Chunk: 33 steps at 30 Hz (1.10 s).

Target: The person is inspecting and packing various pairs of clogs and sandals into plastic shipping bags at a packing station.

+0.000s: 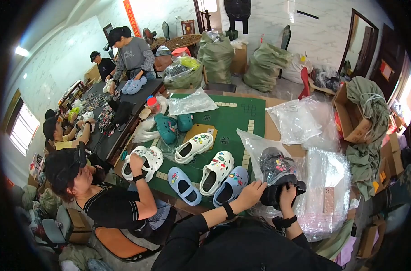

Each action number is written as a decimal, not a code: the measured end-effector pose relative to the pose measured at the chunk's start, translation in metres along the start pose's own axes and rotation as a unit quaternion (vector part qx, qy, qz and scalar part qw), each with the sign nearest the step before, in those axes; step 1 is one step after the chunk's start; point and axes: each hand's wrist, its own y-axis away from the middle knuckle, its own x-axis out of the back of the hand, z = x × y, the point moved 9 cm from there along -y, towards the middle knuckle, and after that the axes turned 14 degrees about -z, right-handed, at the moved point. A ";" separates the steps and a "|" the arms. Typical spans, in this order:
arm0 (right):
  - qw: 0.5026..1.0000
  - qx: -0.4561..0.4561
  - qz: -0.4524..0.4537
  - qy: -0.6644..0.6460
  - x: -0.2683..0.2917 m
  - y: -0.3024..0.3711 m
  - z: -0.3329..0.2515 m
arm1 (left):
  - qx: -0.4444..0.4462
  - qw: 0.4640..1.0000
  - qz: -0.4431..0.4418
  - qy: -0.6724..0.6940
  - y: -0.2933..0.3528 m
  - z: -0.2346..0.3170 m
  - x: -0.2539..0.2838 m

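Observation:
My left hand (251, 195) pinches the rim of a clear plastic bag (253, 151). A black clog with colourful charms (277, 161) lies inside that bag. My right hand (286, 198) grips a second black clog (272, 195) at the bag's mouth; its front is partly hidden by the plastic and my fingers. Left of my hands, on the green mat (241, 106), sit a blue clog (236, 180), a white clog (219, 169), another blue clog (183, 186) and another white clog (194, 147), all with charms.
Flat clear bags (293, 122) and a clear plastic stack (325, 167) with a phone (328, 198) lie at right. Teal clogs (165, 128) rest farther back. A co-worker (110, 198) at my left handles white clogs (151, 160). A cardboard box (350, 117) stands right.

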 end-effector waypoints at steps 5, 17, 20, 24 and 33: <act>0.979 -0.130 -0.091 -0.131 -0.014 -0.003 0.012 | 0.052 0.996 0.013 0.069 0.009 -0.025 -0.007; 0.941 -0.177 -0.097 -0.273 -0.035 -0.005 0.039 | 0.084 0.954 -0.020 0.287 0.012 -0.021 -0.016; 0.959 -0.164 -0.102 -0.207 -0.037 -0.005 0.042 | 0.073 0.960 -0.007 0.269 0.010 -0.019 -0.019; 0.969 -0.139 -0.158 -0.133 -0.044 -0.003 0.035 | 0.111 0.947 0.004 0.300 0.014 -0.031 -0.028; 0.951 0.021 -0.297 -0.085 -0.044 -0.003 0.016 | 0.255 0.883 0.027 0.394 0.025 -0.080 -0.046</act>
